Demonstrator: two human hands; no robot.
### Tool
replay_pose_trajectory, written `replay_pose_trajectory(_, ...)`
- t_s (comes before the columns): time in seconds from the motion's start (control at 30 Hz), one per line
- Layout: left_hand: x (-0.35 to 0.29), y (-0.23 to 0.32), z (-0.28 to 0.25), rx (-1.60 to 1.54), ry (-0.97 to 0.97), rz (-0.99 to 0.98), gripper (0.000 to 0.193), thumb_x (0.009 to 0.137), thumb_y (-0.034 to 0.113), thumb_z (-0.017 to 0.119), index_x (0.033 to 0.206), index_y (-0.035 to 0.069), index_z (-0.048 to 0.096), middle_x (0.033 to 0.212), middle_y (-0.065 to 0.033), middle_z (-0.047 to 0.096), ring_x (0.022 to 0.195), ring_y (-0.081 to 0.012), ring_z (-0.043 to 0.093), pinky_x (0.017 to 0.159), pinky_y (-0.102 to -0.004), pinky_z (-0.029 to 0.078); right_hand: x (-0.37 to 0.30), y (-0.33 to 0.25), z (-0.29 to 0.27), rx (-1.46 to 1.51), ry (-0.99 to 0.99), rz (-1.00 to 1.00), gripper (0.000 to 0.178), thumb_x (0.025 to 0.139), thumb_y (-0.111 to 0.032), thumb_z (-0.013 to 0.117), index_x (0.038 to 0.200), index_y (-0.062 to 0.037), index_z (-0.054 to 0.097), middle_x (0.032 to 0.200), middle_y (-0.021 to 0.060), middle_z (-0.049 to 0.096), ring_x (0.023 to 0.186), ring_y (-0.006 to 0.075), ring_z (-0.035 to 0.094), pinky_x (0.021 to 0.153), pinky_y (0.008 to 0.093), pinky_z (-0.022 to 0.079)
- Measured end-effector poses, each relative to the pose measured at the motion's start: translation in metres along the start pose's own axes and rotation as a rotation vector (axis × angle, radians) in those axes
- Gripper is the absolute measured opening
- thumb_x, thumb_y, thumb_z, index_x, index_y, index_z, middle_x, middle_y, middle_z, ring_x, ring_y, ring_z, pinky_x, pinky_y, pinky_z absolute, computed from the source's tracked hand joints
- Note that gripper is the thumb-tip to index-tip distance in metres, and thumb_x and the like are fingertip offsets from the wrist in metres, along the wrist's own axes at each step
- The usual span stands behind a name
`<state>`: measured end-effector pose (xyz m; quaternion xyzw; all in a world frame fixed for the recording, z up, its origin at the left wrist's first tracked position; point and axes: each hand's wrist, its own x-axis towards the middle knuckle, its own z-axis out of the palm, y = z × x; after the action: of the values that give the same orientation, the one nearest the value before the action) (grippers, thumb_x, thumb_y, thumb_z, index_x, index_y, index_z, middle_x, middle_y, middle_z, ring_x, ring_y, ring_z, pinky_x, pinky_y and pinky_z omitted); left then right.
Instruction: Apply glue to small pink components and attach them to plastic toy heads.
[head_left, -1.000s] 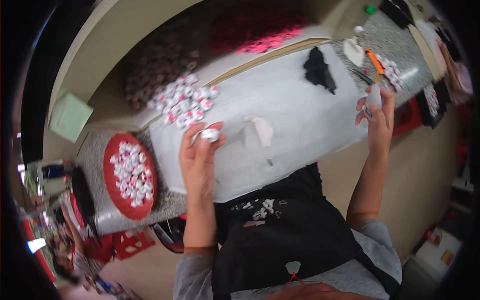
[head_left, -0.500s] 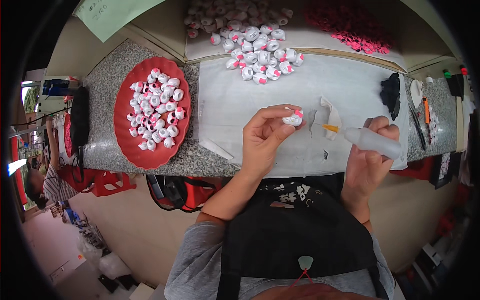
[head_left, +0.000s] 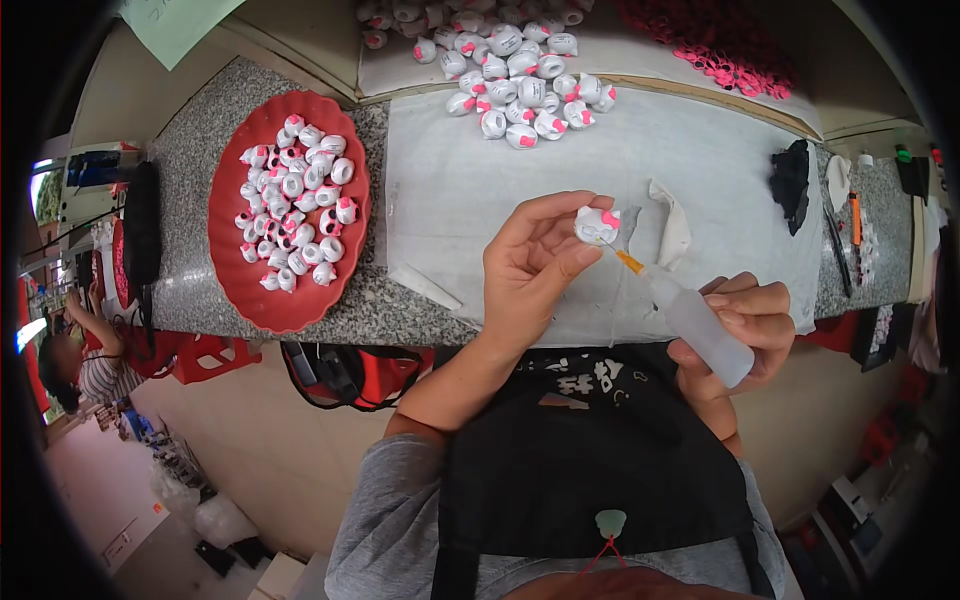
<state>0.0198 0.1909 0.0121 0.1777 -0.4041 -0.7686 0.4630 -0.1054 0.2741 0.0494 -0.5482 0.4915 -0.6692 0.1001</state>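
My left hand (head_left: pixel 535 265) pinches a small white cat-head figurine (head_left: pixel 598 226) with a pink bow between thumb and fingertips. In my right hand (head_left: pixel 745 325) is a frosted squeeze bottle (head_left: pixel 708 338), tilted with its orange-based needle tip (head_left: pixel 629 262) pointing up and left. The thin needle reaches to the figurine's face; whether it touches, I cannot make out. Beneath both hands lies a white paper sheet (head_left: pixel 470 190). A crumpled white cloth strip (head_left: pixel 674 232) rests just beyond the bottle tip.
A red scalloped plate (head_left: pixel 232 285) of similar figurines stands at left. More figurines (head_left: pixel 525 90) are heaped at the back, beside a pile of pink pieces (head_left: pixel 735 70). A black cloth (head_left: pixel 791 185), an orange-handled tool (head_left: pixel 855 220) and dark tweezers (head_left: pixel 838 255) lie at right.
My right hand has brought the bottle left and swung its tip up to the figurine. The left hand has turned the figurine slightly. The whole view has shifted a little.
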Motion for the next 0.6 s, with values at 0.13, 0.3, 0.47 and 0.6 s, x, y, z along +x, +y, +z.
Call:
replay_pose_trajectory(0.13,-0.0002,-0.0006,-0.0001,0.014,-0.007,-0.001,0.034,0.072,-0.007,0.05,0.105,-0.004,0.04,0.104,-0.0159,0.048,0.094,-0.0168,0.048,0.08,-0.0264,0.04,-0.0006,0.0008,-0.0015,0.018,0.002,-0.005,0.04,0.053,-0.013,0.074,0.08,-0.0069,0.045,0.076,0.0058,0.045,0.055,0.0116,0.043,0.05,0.0225,0.038)
replay_pose_trajectory(0.3,-0.0001,-0.0008,0.0008,0.022,-0.016,-0.015,0.034,0.072,-0.007,0.05,0.104,-0.004,0.04,0.104,-0.0157,0.048,0.094,-0.0168,0.049,0.08,-0.0264,0.04,0.0017,-0.0023,-0.0019,0.046,-0.019,0.0,0.039,0.053,-0.006,0.073,0.08,-0.0057,0.045,0.076,0.0064,0.045,0.056,0.012,0.043,0.049,0.023,0.038)
replay_pose_trajectory(0.47,-0.0006,-0.0009,-0.0009,0.009,-0.001,-0.015,0.034,0.072,-0.007,0.05,0.104,-0.004,0.04,0.104,-0.0159,0.048,0.094,-0.0169,0.049,0.08,-0.0262,0.04,0.0014,-0.0011,-0.0027,0.055,-0.008,-0.017,0.039,0.053,-0.006,0.073,0.08,-0.0051,0.045,0.075,0.0067,0.045,0.056,0.0119,0.042,0.049,0.0232,0.038)
replay_pose_trajectory(0.6,0.0,0.0008,0.0001,0.001,-0.004,-0.024,0.034,0.072,-0.008,0.05,0.104,-0.004,0.04,0.103,-0.016,0.048,0.094,-0.0171,0.048,0.08,-0.0261,0.04,0.0019,0.0007,-0.0021,0.036,0.011,-0.059,0.038,0.054,-0.007,0.073,0.08,-0.0048,0.045,0.075,0.0069,0.044,0.057,0.012,0.042,0.049,0.0227,0.039)
